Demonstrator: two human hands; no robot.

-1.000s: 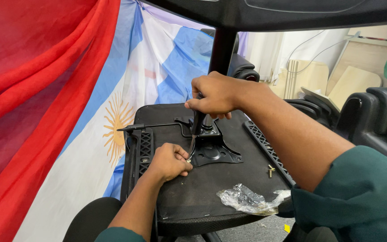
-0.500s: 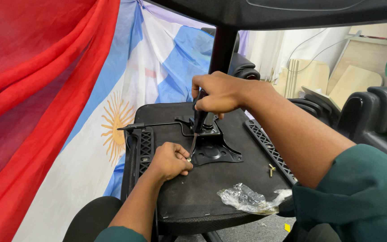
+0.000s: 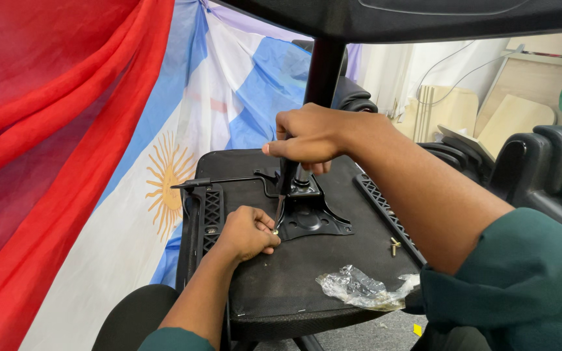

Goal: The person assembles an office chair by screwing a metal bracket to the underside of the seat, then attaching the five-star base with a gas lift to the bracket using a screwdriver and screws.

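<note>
Under the right hand [image 3: 307,140], whose grip closes on one screwdriver [image 3: 285,188], the left hand [image 3: 247,233] pinches one brass screw [image 3: 274,231]; black metal bracket [image 3: 310,218] alongside.

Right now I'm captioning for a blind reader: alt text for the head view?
Right hand grips a screwdriver upright over a black metal plate on an upturned chair seat, while the left hand steadies a screw at its tip.

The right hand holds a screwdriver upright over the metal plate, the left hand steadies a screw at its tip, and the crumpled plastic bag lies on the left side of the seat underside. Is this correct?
Not quite. In the head view the crumpled plastic bag lies on the right side of the seat underside, not the left. The right hand does hold the screwdriver over the metal plate, and the left hand steadies the screw.
</note>
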